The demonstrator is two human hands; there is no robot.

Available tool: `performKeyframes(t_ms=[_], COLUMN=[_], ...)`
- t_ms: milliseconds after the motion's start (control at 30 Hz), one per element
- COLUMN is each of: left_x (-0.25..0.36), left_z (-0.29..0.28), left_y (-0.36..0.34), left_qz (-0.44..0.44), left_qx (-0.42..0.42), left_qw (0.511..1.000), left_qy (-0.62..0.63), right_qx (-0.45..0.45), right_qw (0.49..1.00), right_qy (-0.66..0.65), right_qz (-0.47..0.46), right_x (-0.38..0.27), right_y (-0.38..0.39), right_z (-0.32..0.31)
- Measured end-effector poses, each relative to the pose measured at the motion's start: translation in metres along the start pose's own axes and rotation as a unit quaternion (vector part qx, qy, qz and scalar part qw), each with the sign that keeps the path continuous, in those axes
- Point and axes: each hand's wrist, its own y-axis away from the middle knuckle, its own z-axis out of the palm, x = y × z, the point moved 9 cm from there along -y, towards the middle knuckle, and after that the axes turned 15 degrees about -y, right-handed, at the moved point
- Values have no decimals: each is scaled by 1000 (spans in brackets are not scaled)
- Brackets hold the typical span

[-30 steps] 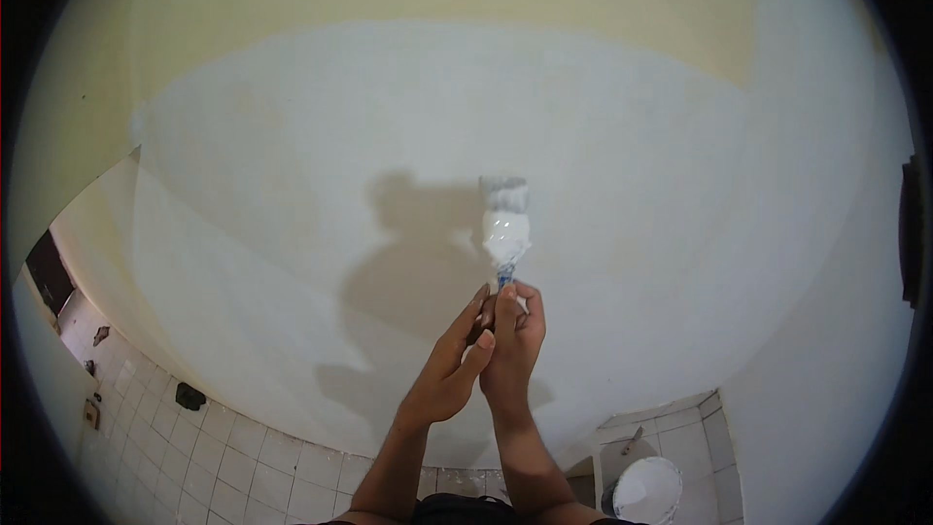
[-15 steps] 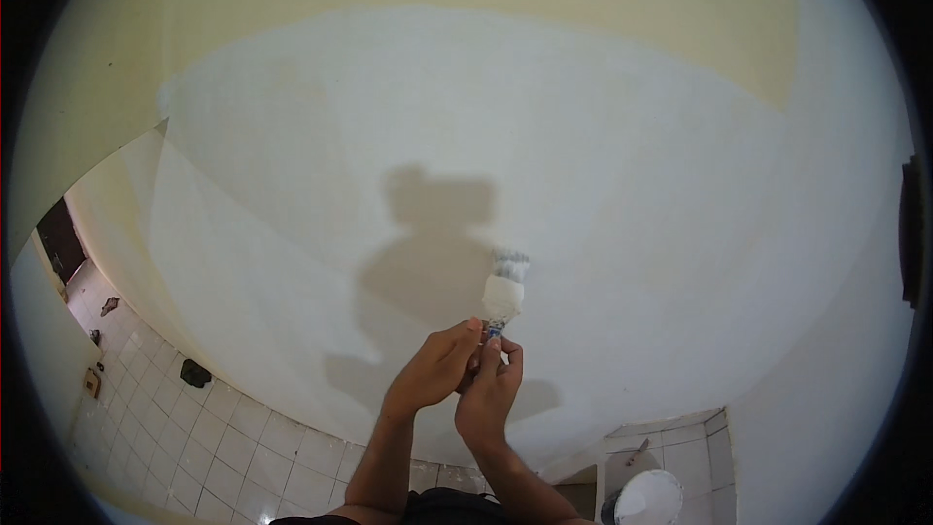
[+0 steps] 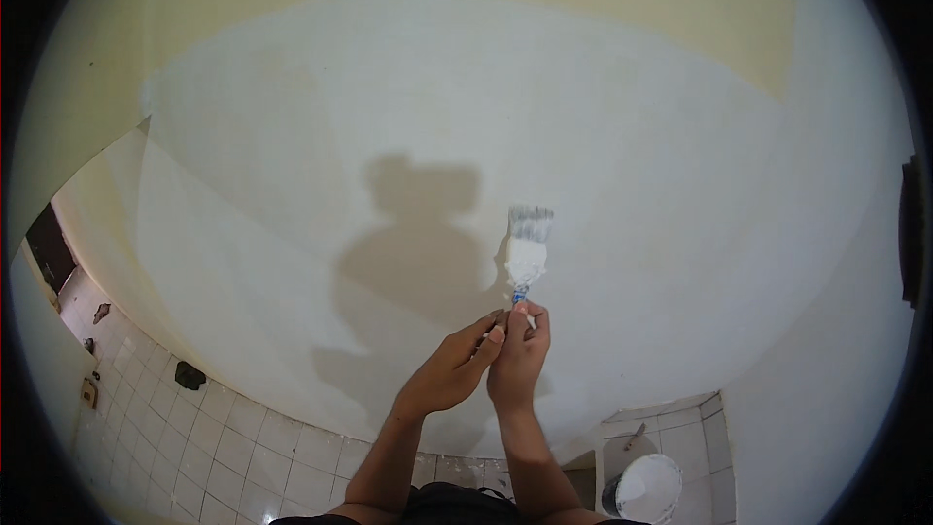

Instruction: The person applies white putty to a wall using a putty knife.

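In front of the wall, which is white below and pale yellow above, I hold up a paintbrush. White paint coats its ferrule and greys its bristles, which point upward. My right hand grips the blue-marked handle between thumb and fingers. Against it, just to the left, is my left hand, thumb and fingers drawn together. Whatever lies between the left fingers is hidden. Whether the bristles touch the wall cannot be told. A shadow of my head and arms falls on the wall left of the brush.
At the lower right, a bucket with white paint inside stands beside a tiled recess. A small stick-like tool lies behind it. White floor tiles run along the left, with a dark lump near the wall's foot.
The paintbrush and my right hand have risen and shifted right. My left hand has moved slightly right too, now sitting lower against the right hand. The view has shifted a little.
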Motion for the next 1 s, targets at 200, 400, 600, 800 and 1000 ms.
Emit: performKeyframes(t_ms=[200, 400, 600, 800, 1000], left_x=[-55, -19, 7, -1, -35], left_z=[7, 9, 27, 53, 55], left_y=[15, 12, 4, 1, -5], left_qz=[-178, -72, 9, 10, -43], left_qx=[-217, -236, -158, -155, -200], left_qw=[955, 969, 985, 985, 978], left_qy=[-91, -31, 71, 77, 39], right_qx=[117, 66, 47, 79, 139], right_qw=[982, 991, 990, 990, 978], right_qy=[3, 54, 126, 118, 145], right_qz=[146, 99, -39, -3, 48], right_x=[48, 9, -53, -45, -24], right_y=[50, 57, 17, -9, 21], right_z=[-38, -23, -8, -58, -73])
